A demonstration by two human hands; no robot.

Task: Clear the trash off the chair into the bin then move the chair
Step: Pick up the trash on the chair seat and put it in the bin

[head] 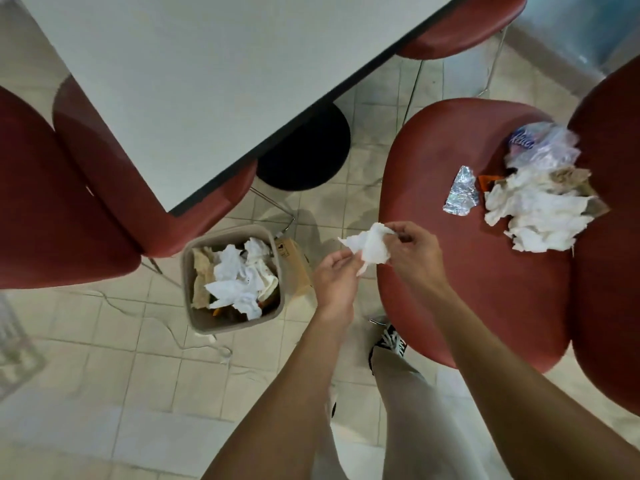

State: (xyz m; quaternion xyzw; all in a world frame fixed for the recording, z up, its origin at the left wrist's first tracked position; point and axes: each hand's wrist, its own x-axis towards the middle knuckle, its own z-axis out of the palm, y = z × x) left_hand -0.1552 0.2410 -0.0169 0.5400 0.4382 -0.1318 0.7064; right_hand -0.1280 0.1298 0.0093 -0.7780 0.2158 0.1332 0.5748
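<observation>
Tissue [372,247]: pinched between fingers of left hand [334,280] and right hand [417,252], between bin [194,317] and chair [467,271].

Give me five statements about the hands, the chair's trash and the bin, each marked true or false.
1. Both hands, left hand and right hand, hold a white tissue. True.
2. The bin is empty. False: it holds crumpled paper.
3. A foil scrap lies on the chair seat. True.
4. The chair is cleared. False: a paper pile and a plastic wrapper remain.
5. The bin stands on the table. False: it is on the floor.
</observation>
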